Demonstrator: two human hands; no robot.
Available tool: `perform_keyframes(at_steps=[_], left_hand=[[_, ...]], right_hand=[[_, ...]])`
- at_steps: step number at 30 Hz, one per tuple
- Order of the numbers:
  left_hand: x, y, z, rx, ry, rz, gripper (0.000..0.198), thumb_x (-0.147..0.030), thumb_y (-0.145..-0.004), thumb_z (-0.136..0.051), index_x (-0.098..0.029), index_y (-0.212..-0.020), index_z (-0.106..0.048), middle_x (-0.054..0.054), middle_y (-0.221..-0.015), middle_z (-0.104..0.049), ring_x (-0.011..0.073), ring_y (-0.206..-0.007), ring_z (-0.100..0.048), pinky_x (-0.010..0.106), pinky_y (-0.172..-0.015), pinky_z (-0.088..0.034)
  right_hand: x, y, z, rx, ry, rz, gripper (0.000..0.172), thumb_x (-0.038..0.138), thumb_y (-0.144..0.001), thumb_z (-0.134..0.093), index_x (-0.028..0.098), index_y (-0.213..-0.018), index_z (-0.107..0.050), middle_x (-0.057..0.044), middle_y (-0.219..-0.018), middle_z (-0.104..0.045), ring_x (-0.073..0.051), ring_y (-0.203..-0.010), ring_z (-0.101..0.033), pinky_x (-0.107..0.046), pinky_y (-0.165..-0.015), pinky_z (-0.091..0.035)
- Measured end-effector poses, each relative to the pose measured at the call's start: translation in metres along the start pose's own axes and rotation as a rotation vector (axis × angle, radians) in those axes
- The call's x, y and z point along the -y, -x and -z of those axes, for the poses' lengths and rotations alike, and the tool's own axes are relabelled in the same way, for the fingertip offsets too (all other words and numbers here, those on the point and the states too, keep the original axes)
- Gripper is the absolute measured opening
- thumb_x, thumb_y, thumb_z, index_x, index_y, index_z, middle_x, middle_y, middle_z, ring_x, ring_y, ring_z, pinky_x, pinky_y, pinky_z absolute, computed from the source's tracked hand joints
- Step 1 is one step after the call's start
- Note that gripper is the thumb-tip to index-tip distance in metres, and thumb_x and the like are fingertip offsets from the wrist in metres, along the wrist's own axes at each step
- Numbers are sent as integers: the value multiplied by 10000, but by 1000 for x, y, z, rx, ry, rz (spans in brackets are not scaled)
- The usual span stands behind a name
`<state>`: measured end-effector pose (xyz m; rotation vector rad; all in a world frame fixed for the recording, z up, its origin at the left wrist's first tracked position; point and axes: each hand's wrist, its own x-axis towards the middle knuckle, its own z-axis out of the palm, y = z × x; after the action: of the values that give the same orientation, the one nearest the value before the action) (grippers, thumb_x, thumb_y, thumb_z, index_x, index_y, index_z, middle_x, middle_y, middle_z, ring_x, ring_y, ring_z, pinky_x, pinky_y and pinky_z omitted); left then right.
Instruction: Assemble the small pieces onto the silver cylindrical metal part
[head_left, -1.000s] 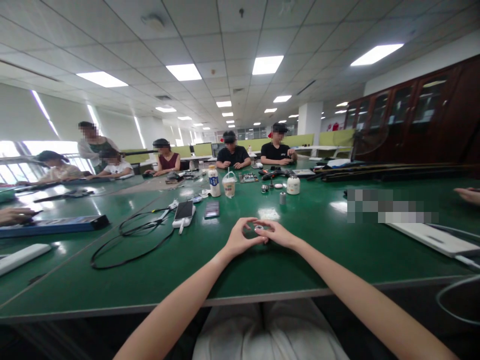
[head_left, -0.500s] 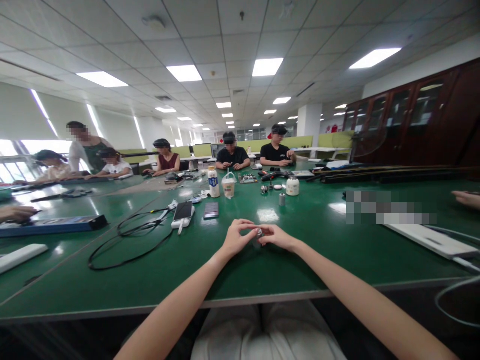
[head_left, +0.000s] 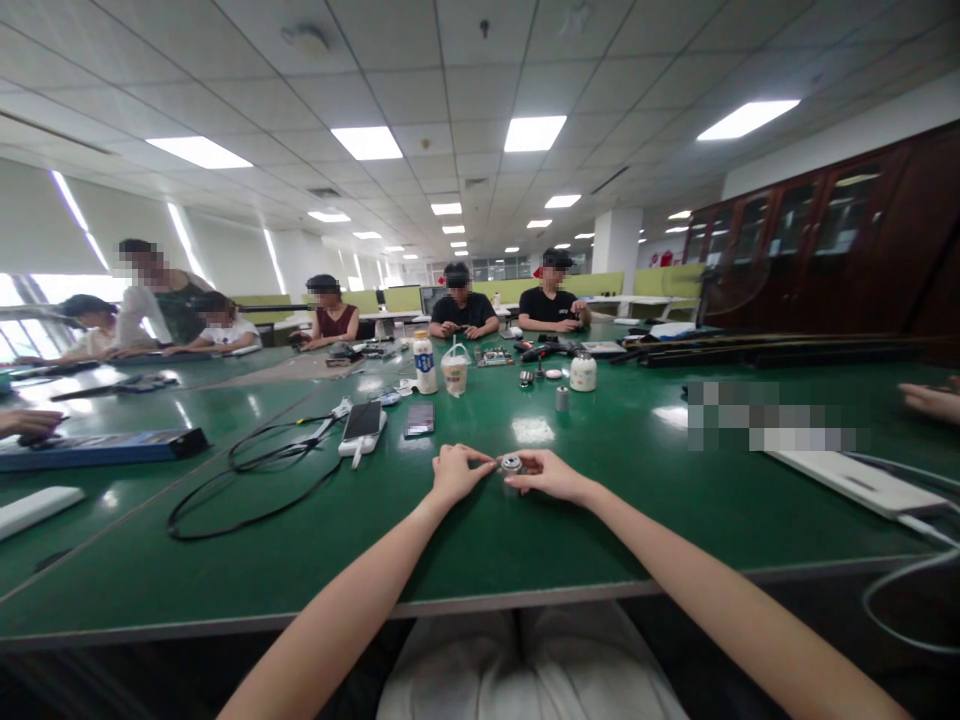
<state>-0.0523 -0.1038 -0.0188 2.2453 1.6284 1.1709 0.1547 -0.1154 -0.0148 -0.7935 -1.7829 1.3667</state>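
Just in front of me on the green table, my right hand [head_left: 551, 476] grips a small round silvery metal part [head_left: 511, 467] from its right side. The part's ringed top faces up. Left of it is my left hand [head_left: 457, 474], thumb and fingertips brought together in a pinch beside the part. Whether anything tiny sits in that pinch is too small to make out. A short grey metal cylinder [head_left: 562, 399] stands a little beyond my right hand.
Beyond my hands stand a white-and-blue bottle [head_left: 425, 364], a lidded drink cup [head_left: 454, 370] and a white jar [head_left: 583, 372]. To the left lie a dark phone [head_left: 419, 421], a white device [head_left: 364, 430] and a looped black cable [head_left: 217, 533]. Several people sit around.
My left hand has shifted left, off the top of the metal part, uncovering it. My right hand stays around the part. The view has moved slightly.
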Motion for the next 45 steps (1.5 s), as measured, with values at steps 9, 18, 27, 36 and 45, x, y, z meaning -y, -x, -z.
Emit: perform_keyframes(at_steps=[9,18,27,36,45], left_hand=[[4,4,-6,-36,-65,20,173,-451,-755,-730,-312,-833,-796,92,-1005,-670,330,-1023,-500,488,-887,-374],[-31,9,0,-126,119,-234,159,-343,-900,-604,-232,-907,-718,35,-957,-717,215,-988,-589,358,-936,-410],[-36,17,2,-111,195,-292,145,-330,-873,-636,-222,-870,-732,30,-874,-741,212,-911,-607,349,-877,-446],[-39,17,4,-83,201,-311,167,-296,-874,-626,-236,-928,-771,45,-862,-730,218,-903,-594,370,-879,-449],[-45,20,6,-128,205,-339,281,-165,-814,-643,-235,-1079,-703,35,-956,-708,221,-956,-591,379,-925,-434]], right_hand=[[0,-1,1,19,18,7,549,395,-612,-838,154,-1088,-710,-46,-908,-725,-157,-740,-646,-266,-629,-527],[7,1,0,72,40,42,468,477,-613,-823,142,-926,-725,-9,-775,-677,-118,-612,-592,-269,-613,-520],[11,4,-2,65,118,79,446,499,-632,-807,149,-894,-723,-11,-749,-683,-130,-609,-611,-268,-608,-530],[10,4,-3,37,189,106,442,487,-669,-780,129,-920,-721,-19,-752,-691,-117,-563,-593,-262,-573,-529],[5,2,-2,37,219,107,470,466,-695,-767,119,-1006,-710,-25,-762,-691,-102,-550,-572,-248,-564,-525]])
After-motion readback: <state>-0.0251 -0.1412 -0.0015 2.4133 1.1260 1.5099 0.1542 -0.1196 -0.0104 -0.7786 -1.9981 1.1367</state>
